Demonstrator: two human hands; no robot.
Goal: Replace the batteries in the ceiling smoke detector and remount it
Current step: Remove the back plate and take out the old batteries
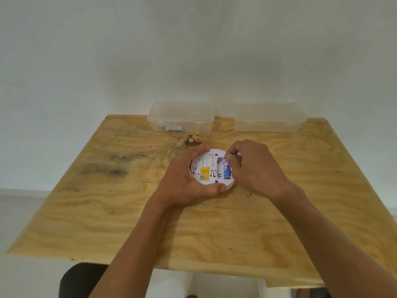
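The round white smoke detector (209,168) lies back-up on the wooden table (129,211), its battery bay open beside a yellow label. My left hand (182,183) grips its rim, thumb at the near edge and fingers round the far side. A blue battery (227,170) sits in the bay's right slot; the left slot shows bare contacts. My right hand (251,166) curls over the detector's right side, its fingertips pinching the battery's far end. Another bit of blue and white shows under those fingers, too hidden to identify.
Two clear lidded plastic boxes stand at the table's far edge against the white wall: the left box (180,117) holds a few small white pieces, the right box (269,117) looks empty. A dark stool (81,280) sits below the table's near edge.
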